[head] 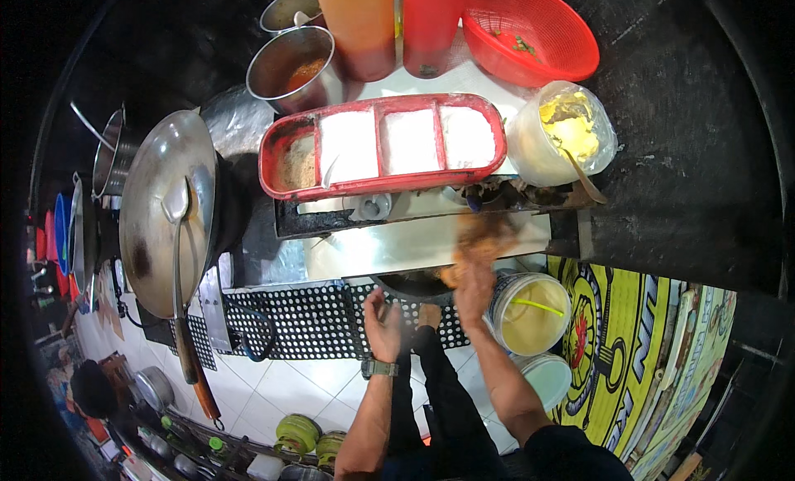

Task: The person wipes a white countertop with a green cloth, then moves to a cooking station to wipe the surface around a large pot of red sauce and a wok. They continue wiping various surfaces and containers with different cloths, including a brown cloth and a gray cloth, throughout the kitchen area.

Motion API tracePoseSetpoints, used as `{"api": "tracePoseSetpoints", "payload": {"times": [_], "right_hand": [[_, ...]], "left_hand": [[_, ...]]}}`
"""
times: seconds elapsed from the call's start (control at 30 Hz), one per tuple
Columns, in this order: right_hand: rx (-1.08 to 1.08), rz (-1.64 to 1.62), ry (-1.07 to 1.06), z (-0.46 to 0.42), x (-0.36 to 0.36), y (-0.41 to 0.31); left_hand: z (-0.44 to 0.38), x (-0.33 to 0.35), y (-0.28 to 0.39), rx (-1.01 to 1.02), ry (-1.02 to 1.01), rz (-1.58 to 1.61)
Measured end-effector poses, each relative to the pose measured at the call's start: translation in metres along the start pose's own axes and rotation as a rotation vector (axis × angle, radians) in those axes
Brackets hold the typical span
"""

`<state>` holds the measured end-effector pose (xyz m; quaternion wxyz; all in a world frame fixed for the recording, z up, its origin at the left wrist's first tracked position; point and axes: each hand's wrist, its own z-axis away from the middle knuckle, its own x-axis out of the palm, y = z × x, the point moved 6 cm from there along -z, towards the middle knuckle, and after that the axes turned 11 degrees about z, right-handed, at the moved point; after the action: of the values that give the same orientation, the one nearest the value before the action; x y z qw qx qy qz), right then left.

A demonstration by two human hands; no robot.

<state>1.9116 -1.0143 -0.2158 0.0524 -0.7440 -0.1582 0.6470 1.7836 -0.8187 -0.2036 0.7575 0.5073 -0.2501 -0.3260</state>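
My right hand is closed around a blurred orange-brown piece of food, which looks fried, above the front edge of the steel counter. To its left, my left hand, with a watch on the wrist, is raised with its fingers apart and nothing in it. A dark round pan lies below and between the hands, partly hidden by the counter edge. Behind the counter strip stands a red divided tray with white powders or grains and a brown one. A small cup sits just in front of the tray.
At left a large wok holds a steel ladle. Metal pots, sauce bottles, a red plastic basket and a tub of yellow spread stand behind. Right of my right hand is a bucket of pale liquid.
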Motion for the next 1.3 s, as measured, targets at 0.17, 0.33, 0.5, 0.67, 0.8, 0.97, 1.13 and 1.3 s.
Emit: {"api": "tracePoseSetpoints", "payload": {"times": [0.17,0.33,0.5,0.67,0.8,0.97,1.13,1.3], "right_hand": [[-0.231,-0.638,-0.636,0.039,0.024,-0.111],[0.011,-0.98,-0.76,0.047,0.02,-0.126],[-0.222,-0.639,-0.382,0.047,-0.015,-0.107],[-0.37,-0.46,-0.355,0.045,-0.048,-0.11],[-0.515,-0.562,-0.205,0.044,-0.093,-0.138],[-0.542,-0.258,-0.247,0.056,-0.1,-0.145],[-0.789,-0.188,-0.205,0.1,-0.16,-0.217],[-1.15,-0.548,-0.713,0.229,-0.215,-0.311]], "left_hand": [[0.021,-0.003,-0.014,-0.103,0.078,0.046],[0.033,-0.034,0.043,0.016,0.156,0.025],[0.059,-0.055,0.054,0.087,0.097,-0.127],[0.106,-0.083,0.048,0.146,0.125,-0.248],[0.142,-0.098,0.064,0.276,0.134,-0.351],[0.175,-0.116,0.088,0.121,0.118,-0.092],[0.22,-0.165,0.136,0.225,0.105,-0.182],[0.282,-0.226,0.17,0.51,0.143,-0.281]]}}
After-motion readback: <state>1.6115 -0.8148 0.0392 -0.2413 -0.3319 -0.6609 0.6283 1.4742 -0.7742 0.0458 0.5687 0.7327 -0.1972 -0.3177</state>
